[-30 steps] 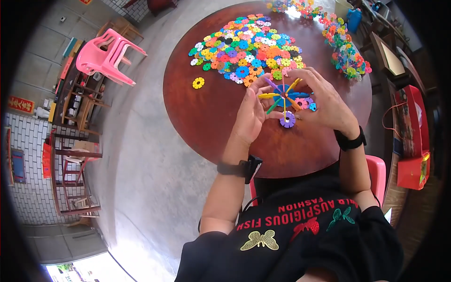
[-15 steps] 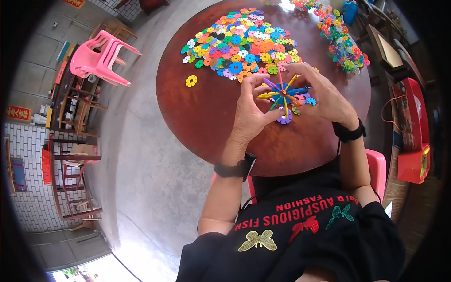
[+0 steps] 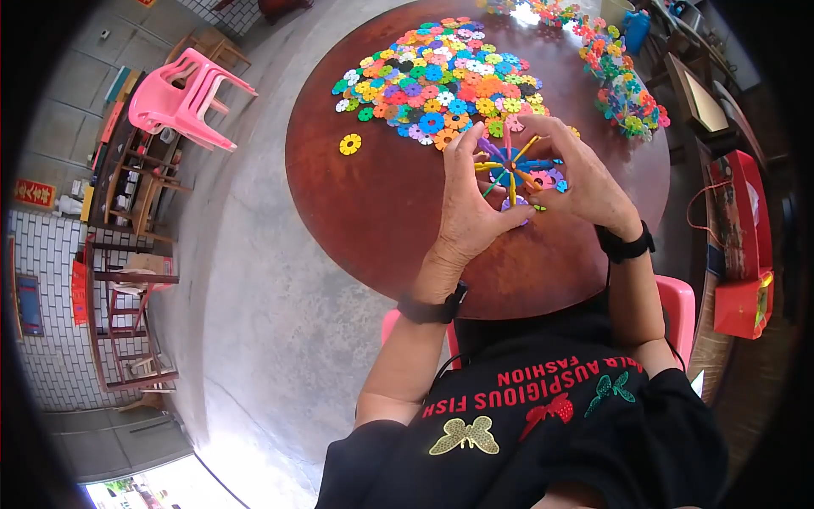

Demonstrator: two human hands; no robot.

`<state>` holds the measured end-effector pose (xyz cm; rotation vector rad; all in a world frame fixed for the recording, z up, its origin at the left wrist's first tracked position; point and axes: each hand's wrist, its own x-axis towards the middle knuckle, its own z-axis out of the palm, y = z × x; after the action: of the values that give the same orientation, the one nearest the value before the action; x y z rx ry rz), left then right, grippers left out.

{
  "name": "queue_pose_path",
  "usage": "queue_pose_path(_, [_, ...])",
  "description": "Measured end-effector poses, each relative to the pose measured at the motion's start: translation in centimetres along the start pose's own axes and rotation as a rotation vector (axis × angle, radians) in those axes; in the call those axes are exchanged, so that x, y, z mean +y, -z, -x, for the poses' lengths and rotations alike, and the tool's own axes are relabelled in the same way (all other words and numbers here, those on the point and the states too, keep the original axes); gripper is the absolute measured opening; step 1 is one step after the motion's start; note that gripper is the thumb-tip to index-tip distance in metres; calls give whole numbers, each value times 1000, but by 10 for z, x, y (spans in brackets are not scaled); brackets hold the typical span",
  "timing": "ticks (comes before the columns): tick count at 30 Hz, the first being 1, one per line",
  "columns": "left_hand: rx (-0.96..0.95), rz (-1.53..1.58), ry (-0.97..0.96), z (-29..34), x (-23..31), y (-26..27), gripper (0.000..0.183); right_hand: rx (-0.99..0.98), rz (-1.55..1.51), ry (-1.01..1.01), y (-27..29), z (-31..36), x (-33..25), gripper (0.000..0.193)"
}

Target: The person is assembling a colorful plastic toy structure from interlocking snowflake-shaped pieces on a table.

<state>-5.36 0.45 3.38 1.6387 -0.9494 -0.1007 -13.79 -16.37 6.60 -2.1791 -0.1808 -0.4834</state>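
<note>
Between my two hands, above the near part of the round brown table (image 3: 365, 199), is a wheel-like piece (image 3: 512, 168) of interlocking plastic flower discs. Its discs fan out edge-on around a blue centre in yellow, orange, purple, pink and green. My left hand (image 3: 471, 191) curls round its left side, with fingertips at the purple disc on top and the thumb low by a purple-and-white disc. My right hand (image 3: 581, 174) grips the right side with bent fingers and thumb. Under the right hand, a few loose pink and blue discs (image 3: 547, 180) show partly.
A big pile of colourful flower discs (image 3: 441, 81) covers the table's far middle. One yellow disc (image 3: 350, 144) lies apart at left. Joined disc clusters (image 3: 627, 102) line the far right edge. Pink stacked chairs (image 3: 174, 97) stand at left; a red box (image 3: 746, 220) is at right.
My left hand has moved slightly right and turned, its fingers closing higher round the wheel-like piece. The right hand stays on its side. The whole view has shifted a little.
</note>
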Motion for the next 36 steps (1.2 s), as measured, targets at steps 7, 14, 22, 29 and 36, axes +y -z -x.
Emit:
queue_pose_path(7, [28, 3, -4, 0, 1, 0, 99, -2, -9, 13, 1, 0, 1, 80])
queue_pose_path(14, [14, -24, -42, 0, -1, 2, 100, -10, -46, -11, 0, 0, 0, 82])
queue_pose_path(22, [9, 496, 224, -4, 1, 11, 95, 57, -197, 34, 1, 1, 1, 70])
queue_pose_path(29, [-107, 998, 297, -5, -3, 16, 93, 40, -352, -92, 15, -1, -13, 20])
queue_pose_path(36, [-12, 1015, 364, -4, -3, 8, 81, 124, -7, 97, -4, -5, -2, 12])
